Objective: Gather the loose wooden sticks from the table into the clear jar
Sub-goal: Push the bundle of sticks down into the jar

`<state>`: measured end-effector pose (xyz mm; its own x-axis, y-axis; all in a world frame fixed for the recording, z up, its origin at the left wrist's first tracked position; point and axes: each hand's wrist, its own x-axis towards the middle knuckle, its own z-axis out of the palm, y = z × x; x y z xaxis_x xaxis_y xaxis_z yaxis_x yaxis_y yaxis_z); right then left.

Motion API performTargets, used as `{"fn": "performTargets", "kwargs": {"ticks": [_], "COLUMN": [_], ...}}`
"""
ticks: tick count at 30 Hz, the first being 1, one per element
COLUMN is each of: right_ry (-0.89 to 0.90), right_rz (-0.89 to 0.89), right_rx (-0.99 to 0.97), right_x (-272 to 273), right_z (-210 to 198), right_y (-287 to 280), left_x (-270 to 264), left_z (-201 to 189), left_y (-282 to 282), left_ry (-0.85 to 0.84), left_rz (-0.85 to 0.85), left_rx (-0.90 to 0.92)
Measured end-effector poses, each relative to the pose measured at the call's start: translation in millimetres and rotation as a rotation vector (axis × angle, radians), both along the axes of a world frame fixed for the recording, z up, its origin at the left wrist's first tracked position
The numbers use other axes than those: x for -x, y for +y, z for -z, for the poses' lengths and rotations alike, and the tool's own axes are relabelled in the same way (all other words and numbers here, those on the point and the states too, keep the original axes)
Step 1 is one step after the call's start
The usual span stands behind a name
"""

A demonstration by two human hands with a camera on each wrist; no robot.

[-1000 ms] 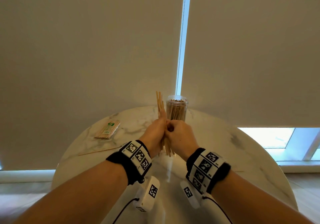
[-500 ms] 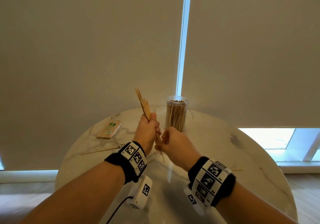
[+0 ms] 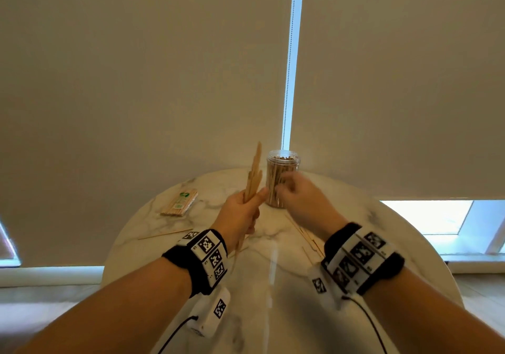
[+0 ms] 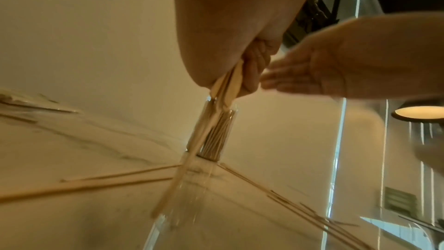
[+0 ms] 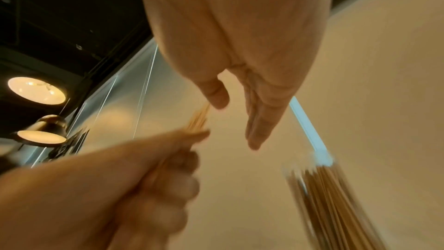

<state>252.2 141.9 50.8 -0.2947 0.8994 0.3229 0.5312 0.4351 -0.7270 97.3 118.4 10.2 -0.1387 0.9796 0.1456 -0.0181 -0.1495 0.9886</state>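
Round marble tabletop (image 3: 355,244) before drawn blinds; left hand (image 3: 240,211) grips an upright bundle of wooden sticks (image 3: 254,173) beside the clear jar (image 3: 282,168) (already well filled); right hand (image 3: 300,198), fingers relaxed and empty, nears the jar, judged to steady it for insertion; loose sticks (image 3: 303,233) remain.

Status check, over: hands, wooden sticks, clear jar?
Left hand grips bundle of thin wooden sticks, upright beside clear plastic jar. Right hand open, empty, by jar. Loose sticks remain on round marble table.

head looks down — wrist views look up, close; all share jar (image 3: 282,178).
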Motion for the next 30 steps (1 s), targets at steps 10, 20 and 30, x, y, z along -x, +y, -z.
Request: {"fn": "performTargets", "kwargs": {"ticks": [10, 20, 30], "right_ry": [-0.527, 0.013, -0.138], "right_rz": [-0.232, -0.165, -0.227], "right_rx": [0.105, 0.131, 0.519], "right_x": [17, 1, -10], "right_z": [-56, -20, 49], "right_y": [-15, -11, -34], "left_x": [-42, -38, -16], "left_z": [-10, -11, -26], "left_y": [-23, -28, -10], "left_ry": [0.113, 0.043, -0.363], "left_rz": [0.137, 0.192, -0.112], "left_rx": [0.018, -0.001, -0.126]}}
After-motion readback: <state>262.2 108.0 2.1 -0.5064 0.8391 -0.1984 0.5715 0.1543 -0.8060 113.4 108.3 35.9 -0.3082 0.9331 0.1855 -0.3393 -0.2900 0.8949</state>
